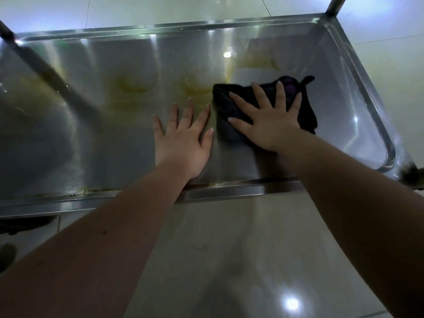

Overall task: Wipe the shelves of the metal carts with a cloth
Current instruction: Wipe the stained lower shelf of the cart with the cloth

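Much of the cloth (226,106) under the right hand (270,125); shelf (103,134) and posts (335,5) partly beyond view

The shallow stainless-steel cart shelf (103,138), a rectangular tray with a raised, rounded rim, stands over a pale glossy tiled floor (229,249). Yellowish stains (133,86) mark its middle and far part, and a brownish streak runs along the near edge. A crumpled black cloth with a purple patch (223,104) lies on the right half. The left hand (183,138) rests flat on bare metal just beside the cloth. The right hand (268,120) presses flat on the cloth.
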Motion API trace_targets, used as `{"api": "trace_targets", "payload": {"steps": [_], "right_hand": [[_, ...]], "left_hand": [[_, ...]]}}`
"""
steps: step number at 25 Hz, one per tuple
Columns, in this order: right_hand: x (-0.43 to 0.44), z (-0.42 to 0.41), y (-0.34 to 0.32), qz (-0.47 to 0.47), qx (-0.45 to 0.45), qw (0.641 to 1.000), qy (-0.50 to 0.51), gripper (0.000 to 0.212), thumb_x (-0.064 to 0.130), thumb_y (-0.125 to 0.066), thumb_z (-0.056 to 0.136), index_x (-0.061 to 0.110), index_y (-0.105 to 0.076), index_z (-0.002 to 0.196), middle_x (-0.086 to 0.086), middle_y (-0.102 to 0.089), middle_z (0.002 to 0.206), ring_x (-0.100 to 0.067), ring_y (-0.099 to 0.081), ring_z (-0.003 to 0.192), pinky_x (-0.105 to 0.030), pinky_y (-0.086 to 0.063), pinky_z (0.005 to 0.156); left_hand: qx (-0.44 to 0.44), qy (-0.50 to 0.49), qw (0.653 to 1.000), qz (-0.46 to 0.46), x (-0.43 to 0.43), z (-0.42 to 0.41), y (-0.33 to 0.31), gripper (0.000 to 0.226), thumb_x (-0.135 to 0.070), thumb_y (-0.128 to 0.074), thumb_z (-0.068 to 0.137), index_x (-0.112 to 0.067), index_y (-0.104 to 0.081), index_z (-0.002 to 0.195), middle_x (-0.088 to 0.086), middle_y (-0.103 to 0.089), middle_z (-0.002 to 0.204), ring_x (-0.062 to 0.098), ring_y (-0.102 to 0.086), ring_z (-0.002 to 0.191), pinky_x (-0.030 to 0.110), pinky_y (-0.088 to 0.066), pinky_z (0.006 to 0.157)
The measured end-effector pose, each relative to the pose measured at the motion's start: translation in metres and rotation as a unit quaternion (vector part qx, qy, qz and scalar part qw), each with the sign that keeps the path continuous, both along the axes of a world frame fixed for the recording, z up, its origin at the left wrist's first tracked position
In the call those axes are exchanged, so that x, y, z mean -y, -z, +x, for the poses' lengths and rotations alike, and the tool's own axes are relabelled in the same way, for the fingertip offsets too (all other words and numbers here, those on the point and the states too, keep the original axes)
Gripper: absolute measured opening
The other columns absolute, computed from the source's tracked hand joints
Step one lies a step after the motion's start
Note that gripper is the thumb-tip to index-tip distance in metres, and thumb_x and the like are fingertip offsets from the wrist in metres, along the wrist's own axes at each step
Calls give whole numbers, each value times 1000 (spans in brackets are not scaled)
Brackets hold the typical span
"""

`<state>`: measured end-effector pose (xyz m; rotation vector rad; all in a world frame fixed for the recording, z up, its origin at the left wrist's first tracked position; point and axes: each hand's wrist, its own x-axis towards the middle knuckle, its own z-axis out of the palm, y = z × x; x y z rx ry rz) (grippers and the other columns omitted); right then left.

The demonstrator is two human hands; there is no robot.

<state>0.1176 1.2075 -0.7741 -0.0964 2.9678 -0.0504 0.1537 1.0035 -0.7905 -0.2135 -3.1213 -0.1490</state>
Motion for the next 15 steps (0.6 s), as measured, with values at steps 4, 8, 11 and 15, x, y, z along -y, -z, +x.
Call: {"api": "trace_targets", "payload": {"steps": [4,8,11,15], "right_hand": [[22,-65,-7,-7,31,999,44,70,87,-15,80,64,7,142,10,12,163,-42,21,144,-73,15,104],[16,-76,-5,-2,30,999,25,74,90,-16,75,65,6,141,11,7,163,-39,19,146,-72,16,105],[-41,-66,-6,13,6,999,36,74,91,-12,72,66,5,140,14,-1,163,-36,11,148,-69,8,109],[-119,-50,-10,17,8,989,144,78,93,-8,68,66,2,140,14,-6,162,-37,5,148,-68,5,111]], "left_hand": [[8,-3,1000,7,2,2,-3,56,-58,-10,97,-48,-2,152,-7,-2,165,24,3,151,60,1,117],[10,-3,1000,23,4,1,-5,57,-60,-13,96,-49,-5,152,-8,-3,164,23,2,151,59,1,118],[2,-2,1000,27,5,1,-3,57,-61,-13,95,-49,-7,151,-9,-6,164,22,0,151,58,0,118],[-7,-1,1000,13,3,1,0,58,-59,-12,96,-47,-6,152,-7,-5,165,25,0,151,60,1,117]]}}
